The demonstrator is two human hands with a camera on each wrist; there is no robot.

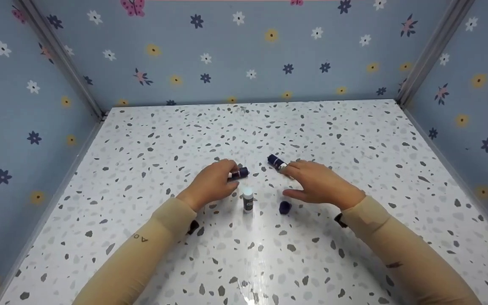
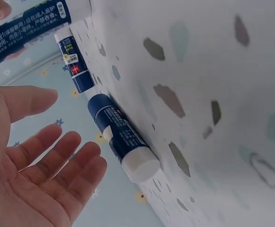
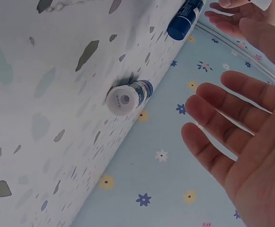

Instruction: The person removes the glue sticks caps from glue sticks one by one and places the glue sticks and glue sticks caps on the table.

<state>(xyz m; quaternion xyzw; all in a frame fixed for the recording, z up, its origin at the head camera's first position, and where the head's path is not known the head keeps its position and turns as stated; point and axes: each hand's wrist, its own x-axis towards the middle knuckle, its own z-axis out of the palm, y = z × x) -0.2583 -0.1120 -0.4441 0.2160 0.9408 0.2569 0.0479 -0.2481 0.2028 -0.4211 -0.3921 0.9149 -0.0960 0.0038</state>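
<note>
My left hand (image 1: 214,181) is beside a lying dark blue glue stick (image 1: 240,173). In the left wrist view its fingers (image 2: 76,170) are loosely bent, apart from that glue stick (image 2: 121,132). My right hand (image 1: 322,182) reaches over the white end of another lying glue stick (image 1: 276,162); in the right wrist view its fingers (image 3: 218,118) are spread and hold nothing, with the stick's white base (image 3: 123,100) facing the camera. Between the hands a third glue stick (image 1: 248,200) stands upright, white end up. A small dark blue cap-like piece (image 1: 285,207) sits near my right thumb.
The speckled white tabletop (image 1: 244,131) is bounded by a flowered blue back panel (image 1: 227,55) and side panels (image 1: 11,148). Grey posts (image 1: 59,55) stand at the back corners. Dark wrist-camera parts (image 1: 193,227) show beneath the sleeves.
</note>
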